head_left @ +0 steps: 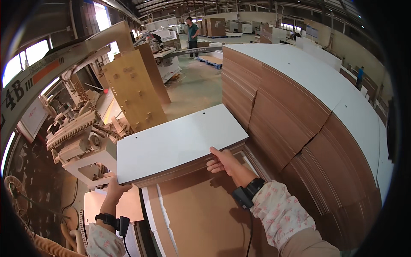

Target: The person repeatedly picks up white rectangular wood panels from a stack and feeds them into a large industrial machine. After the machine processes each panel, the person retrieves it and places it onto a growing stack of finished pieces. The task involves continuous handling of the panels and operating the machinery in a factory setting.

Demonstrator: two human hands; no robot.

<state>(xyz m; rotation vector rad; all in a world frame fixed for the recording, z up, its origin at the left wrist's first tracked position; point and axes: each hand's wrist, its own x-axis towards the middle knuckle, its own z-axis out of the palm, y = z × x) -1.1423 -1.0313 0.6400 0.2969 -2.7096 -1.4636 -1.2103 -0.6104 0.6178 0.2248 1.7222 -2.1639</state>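
A stack of white-topped boards (180, 145) with brown edges lies in front of me. The top board has two small dark holes near its far edge. At the stack's near left corner, my left hand (114, 190) rests with the thumb stretched out and the fingers up against the end, partly hidden. My right hand (223, 162) is by the near edge toward the right. Its thumb tip reaches the top board's edge, and the half-bent fingers sit lower, apart from the thumb. Neither hand visibly grips a board. Below is a brown sheet (201, 214).
A tall pile of boards (295, 107) with a white top stands close on the right. A dusty machine (81, 141) with a yellow panel (132, 90) is at the left. A person (192, 36) in a green shirt stands far off, near a blue pallet (209, 63).
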